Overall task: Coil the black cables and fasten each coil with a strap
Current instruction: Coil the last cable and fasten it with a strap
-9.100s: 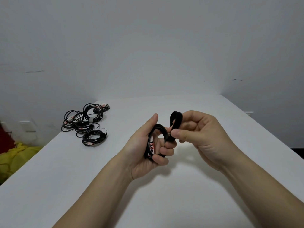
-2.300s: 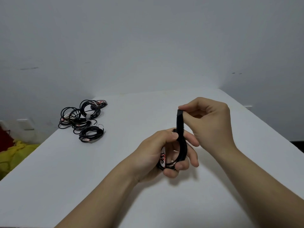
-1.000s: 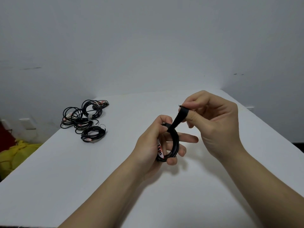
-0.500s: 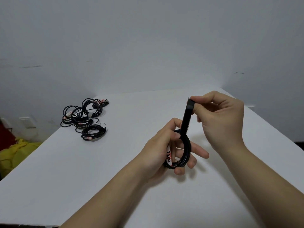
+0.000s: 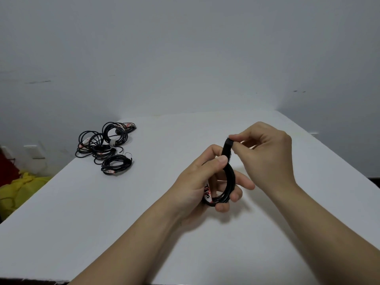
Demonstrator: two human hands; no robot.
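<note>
Single head-worn view, facing forward and down, close over the white table (image 5: 102,223)

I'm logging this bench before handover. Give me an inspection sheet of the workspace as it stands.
Surface: white table, matte and plain.
Job's things: black coil with a white label, held above the table; black strap rising from the coil.
Clutter: nothing seen.
Hands: left hand grips the coil; right hand pinches the strap's upper end.
Cables: pile of black coils at the table's far left corner, some with white tags; cannot tell whether they are strapped.
Surroundings: grey wall behind; yellow cloth below the table's left edge.
</note>
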